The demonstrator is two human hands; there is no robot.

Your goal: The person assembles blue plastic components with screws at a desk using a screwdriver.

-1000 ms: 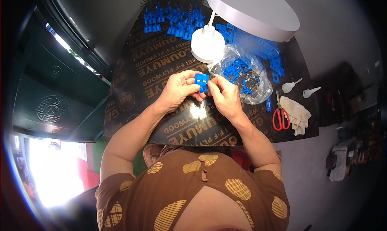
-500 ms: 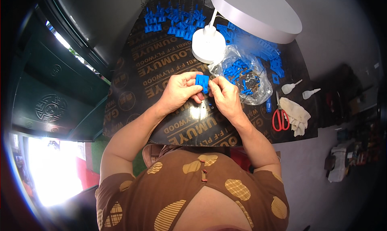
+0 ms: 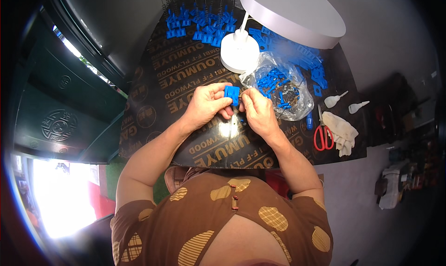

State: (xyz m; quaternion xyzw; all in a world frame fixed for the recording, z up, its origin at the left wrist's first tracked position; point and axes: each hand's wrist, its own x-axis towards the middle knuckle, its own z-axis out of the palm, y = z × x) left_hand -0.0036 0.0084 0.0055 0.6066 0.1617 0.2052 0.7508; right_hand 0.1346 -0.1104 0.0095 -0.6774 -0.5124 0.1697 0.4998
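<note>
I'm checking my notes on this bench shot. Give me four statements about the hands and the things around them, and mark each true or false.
1. The left hand holds a small blue plastic part. True.
2. The clear bag of blue parts lies left of both hands. False: it lies right of the right hand.
3. The red-handled scissors are in the right hand. False: they lie on the black board, beside a white cloth.
4. A white lamp base stands beyond the hands. True.

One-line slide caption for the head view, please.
Left hand and right hand pinch a small blue plastic part beside a clear plastic bag of blue parts.
</note>
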